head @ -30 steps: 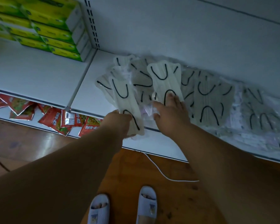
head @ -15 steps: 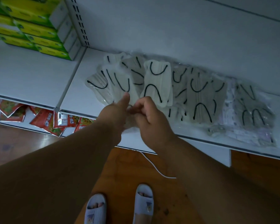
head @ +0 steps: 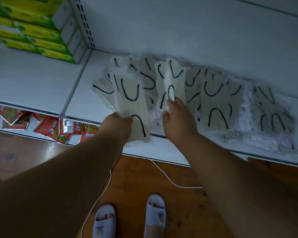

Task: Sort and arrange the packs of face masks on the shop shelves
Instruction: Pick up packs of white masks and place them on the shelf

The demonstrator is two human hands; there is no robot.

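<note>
At the white shop shelf (head: 41, 86), waist-low, person standing before it on a brown wooden floor (head: 182, 208). Shelf runs left to right across the view, with a slotted upright (head: 86, 28) dividing two bays. Left bay: a stack of green-and-yellow boxes (head: 33, 31) pushed to the back. Right bay: a loose spread of face mask packs (head: 213, 98), clear wrappers, pale masks with black ear loops, overlapping one another from the divider toward the right end; the far-right ones lie over a pale printed pack (head: 248, 117). Lower shelf, left: red snack sachets (head: 50, 129) scattered.

Left hand (head: 117, 126) curled around a few mask packs (head: 129, 103), gripping them at the near end; they fan upward and hang partly past the shelf's front edge. Right hand (head: 177, 115) reaching into the pile, fingertips pinching the near end of a single pack (head: 174, 79) that stands tilted up off the others.

On the floor: a thin white cord (head: 163, 176) trailing between the arms. Below, two pale slippers (head: 127, 220), toes toward the shelf.
</note>
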